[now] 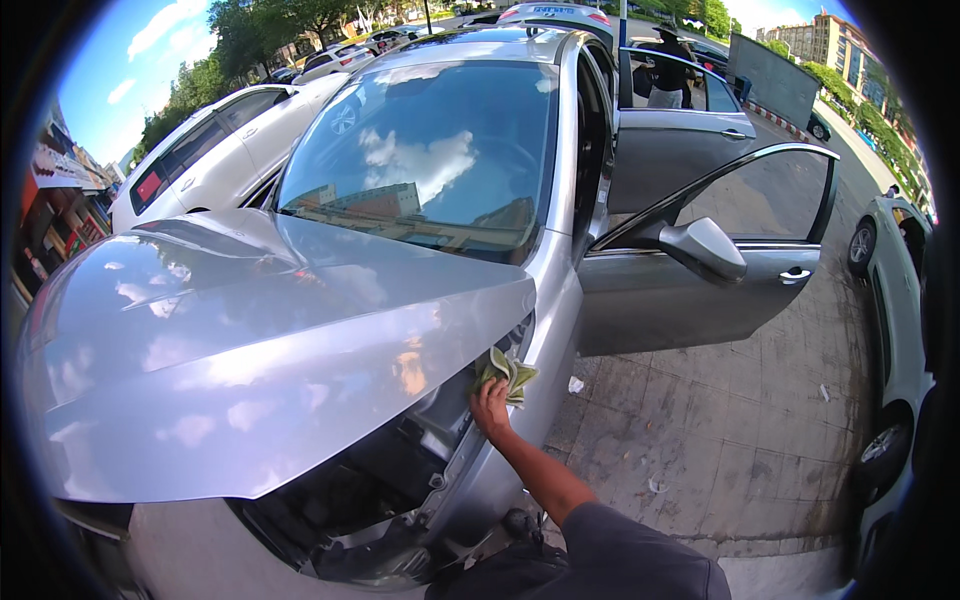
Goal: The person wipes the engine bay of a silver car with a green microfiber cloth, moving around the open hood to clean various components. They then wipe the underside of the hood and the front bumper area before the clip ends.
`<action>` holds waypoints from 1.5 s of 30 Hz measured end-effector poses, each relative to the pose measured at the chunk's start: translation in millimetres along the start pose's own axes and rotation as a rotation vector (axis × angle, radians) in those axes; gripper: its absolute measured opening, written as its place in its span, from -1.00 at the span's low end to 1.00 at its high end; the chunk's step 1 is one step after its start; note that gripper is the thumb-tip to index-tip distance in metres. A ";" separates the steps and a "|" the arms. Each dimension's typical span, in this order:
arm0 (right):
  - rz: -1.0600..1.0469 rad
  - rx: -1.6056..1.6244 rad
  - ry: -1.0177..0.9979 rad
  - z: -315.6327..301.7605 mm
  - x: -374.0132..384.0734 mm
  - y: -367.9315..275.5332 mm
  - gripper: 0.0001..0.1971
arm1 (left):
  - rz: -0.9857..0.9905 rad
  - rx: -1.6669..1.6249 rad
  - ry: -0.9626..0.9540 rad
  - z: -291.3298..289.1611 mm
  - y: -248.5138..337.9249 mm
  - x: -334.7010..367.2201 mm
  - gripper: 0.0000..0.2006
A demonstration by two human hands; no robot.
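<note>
My right hand (490,408) is closed on a folded green and white cloth (508,376). It holds the cloth at the edge of the fender (545,375) of a silver-grey car, beside the gap under the hood. The car's hood (270,340) stands raised, and dark engine bay parts (370,480) show beneath its near edge. My right forearm reaches in from the lower right, out of a dark short sleeve (640,560). My left hand does not appear.
Both right-side doors stand open, the front door (690,300) with its mirror (705,248) jutting out. A person (668,75) stands beyond the rear door (670,150). Parked alongside are a white car (215,150) at left and a pale car (905,290) at right. Litter lies on the paving (700,430).
</note>
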State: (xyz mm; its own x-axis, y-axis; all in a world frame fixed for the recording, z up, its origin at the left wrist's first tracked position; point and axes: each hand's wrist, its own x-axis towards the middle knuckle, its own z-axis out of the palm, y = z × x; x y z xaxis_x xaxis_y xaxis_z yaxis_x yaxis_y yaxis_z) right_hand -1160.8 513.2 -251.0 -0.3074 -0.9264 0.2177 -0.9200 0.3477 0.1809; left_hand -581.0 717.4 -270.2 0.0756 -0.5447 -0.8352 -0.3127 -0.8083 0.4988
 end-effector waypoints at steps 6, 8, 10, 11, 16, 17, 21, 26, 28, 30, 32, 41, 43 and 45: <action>-0.046 0.231 -0.063 -17.5 -21.7 -11.1 -0.80 | 0.016 0.022 -0.064 -13.6 -32.3 24.5 -0.69; 0.058 0.637 -0.162 -39.2 -32.5 -7.1 -0.80 | 0.036 0.001 -0.079 -18.2 -44.3 28.9 -0.69; 0.100 0.977 -0.225 -63.8 -37.9 -2.8 -0.75 | 0.052 -0.032 -0.082 -20.5 -51.8 29.8 -0.70; 0.100 1.117 -0.190 -76.4 -39.7 -0.5 -0.72 | 0.089 -0.003 -0.073 -20.7 -52.3 30.9 -0.71; -0.076 1.933 -0.366 -135.0 -43.3 23.9 -0.75 | 0.184 -0.071 0.014 -21.5 -47.5 31.3 -0.73; -0.025 1.994 -0.372 -143.0 -49.5 31.8 -0.72 | 0.213 -0.080 0.009 -22.8 -49.8 29.8 -0.71; 0.252 2.672 -0.846 -149.0 -70.7 35.0 -0.49 | 0.137 -0.095 0.189 -23.2 -71.3 13.0 -0.73; 0.640 2.316 -0.671 -102.9 -83.0 -61.9 -0.58 | 0.412 0.270 0.034 -10.6 -120.3 -40.0 -0.74; 0.802 2.360 -0.606 -83.7 -88.9 -86.6 -0.73 | 0.046 0.021 0.030 1.2 -139.8 -62.4 -0.73; 0.814 2.385 -0.622 -73.4 -91.6 -85.6 -0.75 | 0.138 0.164 0.121 3.8 -150.8 -78.9 -0.84; 0.795 2.362 -0.607 -73.6 -87.3 -62.9 -0.73 | -0.103 -0.249 0.311 10.6 -159.3 -87.7 -0.74; 0.137 1.763 -0.051 -145.1 7.9 -27.7 -0.59 | 0.017 -0.330 0.454 71.1 -190.5 -117.9 -0.83; -0.174 1.409 0.008 -143.3 16.2 -48.3 -0.50 | 0.177 -0.327 0.603 98.8 -204.5 -129.2 -0.85; -0.421 1.073 -0.298 -129.9 20.1 -70.8 -0.36 | 0.129 -0.404 0.500 111.3 -229.0 -150.6 -0.78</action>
State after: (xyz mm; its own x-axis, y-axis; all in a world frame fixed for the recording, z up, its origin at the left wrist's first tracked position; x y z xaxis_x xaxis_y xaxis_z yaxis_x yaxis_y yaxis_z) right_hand -1070.3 488.8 -134.8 0.1537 -0.9852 0.0764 -0.6522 -0.1593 -0.7411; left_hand -626.2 1009.4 -284.4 0.5230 -0.6024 -0.6030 0.0244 -0.6966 0.7171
